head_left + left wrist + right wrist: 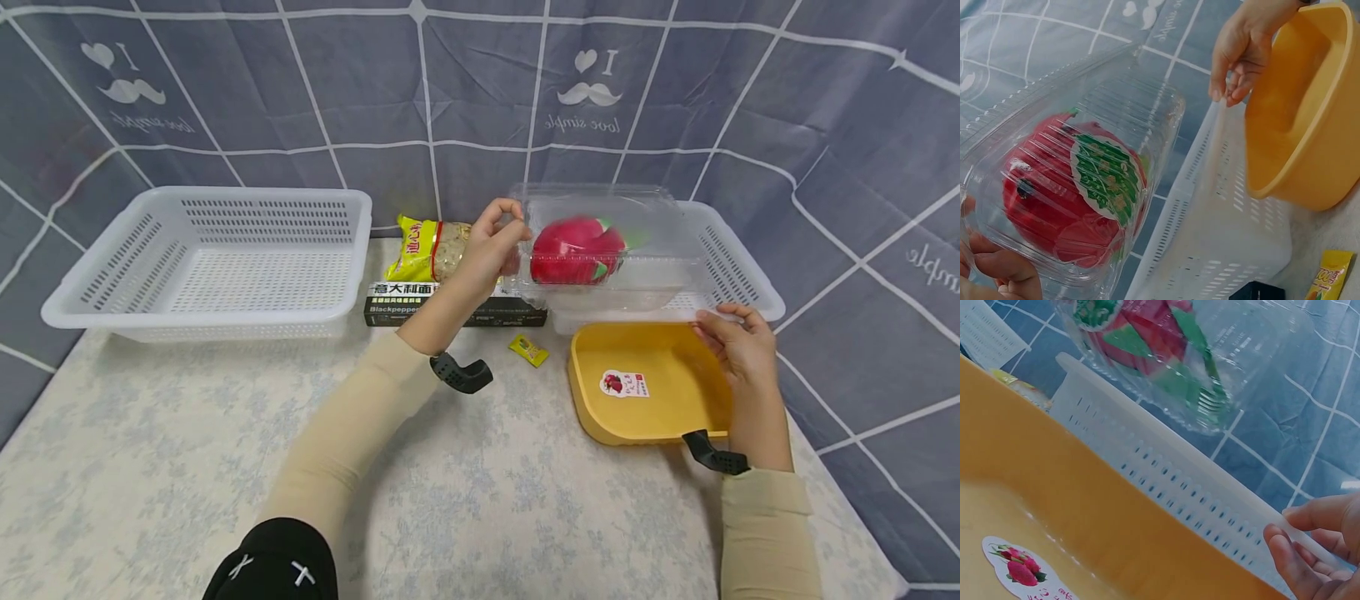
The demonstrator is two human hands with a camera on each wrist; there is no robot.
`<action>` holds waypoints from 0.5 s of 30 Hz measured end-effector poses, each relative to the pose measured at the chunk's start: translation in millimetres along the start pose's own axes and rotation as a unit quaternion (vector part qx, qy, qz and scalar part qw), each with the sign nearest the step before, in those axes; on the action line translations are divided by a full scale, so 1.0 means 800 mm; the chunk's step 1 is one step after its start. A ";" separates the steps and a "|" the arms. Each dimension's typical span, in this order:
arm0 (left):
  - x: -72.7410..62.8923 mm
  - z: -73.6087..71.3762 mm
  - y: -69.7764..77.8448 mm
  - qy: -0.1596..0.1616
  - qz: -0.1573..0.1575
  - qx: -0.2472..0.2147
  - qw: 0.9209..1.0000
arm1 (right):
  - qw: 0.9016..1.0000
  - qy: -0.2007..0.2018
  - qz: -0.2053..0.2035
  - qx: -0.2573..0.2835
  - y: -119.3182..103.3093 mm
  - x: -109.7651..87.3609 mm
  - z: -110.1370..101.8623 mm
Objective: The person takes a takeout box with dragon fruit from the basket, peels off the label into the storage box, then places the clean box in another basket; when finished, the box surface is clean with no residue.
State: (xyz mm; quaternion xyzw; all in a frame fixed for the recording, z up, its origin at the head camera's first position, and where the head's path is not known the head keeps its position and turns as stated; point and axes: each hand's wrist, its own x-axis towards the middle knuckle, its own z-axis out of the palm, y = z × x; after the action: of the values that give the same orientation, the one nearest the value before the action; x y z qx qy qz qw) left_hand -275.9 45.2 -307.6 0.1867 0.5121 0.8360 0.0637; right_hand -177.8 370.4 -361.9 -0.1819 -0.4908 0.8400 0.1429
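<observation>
My left hand (pixel 491 242) pinches the left edge of a clear plastic clamshell box (pixel 660 265), lifted over the white basket on the right. Inside the box lies a red dragon fruit (pixel 573 250) with green tips; the left wrist view shows a green-and-white patch (pixel 1107 178) on it. My right hand (pixel 742 350) holds the front rim of that right-hand white basket (pixel 738 265) between thumb and fingers, as the right wrist view shows up close. Just in front of the basket stands a yellow tub (pixel 645 421) bearing a dragon fruit sticker (pixel 624 383), below my right hand.
Another white perforated basket (pixel 262 279) stands at the left. Between the baskets are a yellow bag of dry food (pixel 415 248) and a black box (pixel 397 312), partly behind my left forearm. A small yellow packet (pixel 528 350) lies in front. A tiled-pattern curtain (pixel 480 92) closes the back.
</observation>
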 end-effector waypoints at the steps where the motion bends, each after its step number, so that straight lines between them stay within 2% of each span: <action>1: 0.003 0.002 -0.002 -0.001 0.000 -0.001 1.000 | 1.000 0.000 0.000 0.000 0.000 0.000 0.000; 6: 0.016 0.012 -0.010 -0.003 -0.003 0.001 1.000 | 1.000 0.000 -0.002 -0.006 -0.001 0.001 -0.001; 15: 0.033 0.025 -0.036 0.014 -0.015 -0.004 1.000 | 1.000 0.002 -0.002 -0.007 0.000 0.003 0.000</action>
State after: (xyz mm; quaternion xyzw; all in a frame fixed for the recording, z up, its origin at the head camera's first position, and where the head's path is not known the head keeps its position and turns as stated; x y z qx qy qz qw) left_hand -295.6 83.1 -318.6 0.1665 0.5126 0.8394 0.0700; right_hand -180.0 371.1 -362.3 -0.1838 -0.4965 0.8360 0.1444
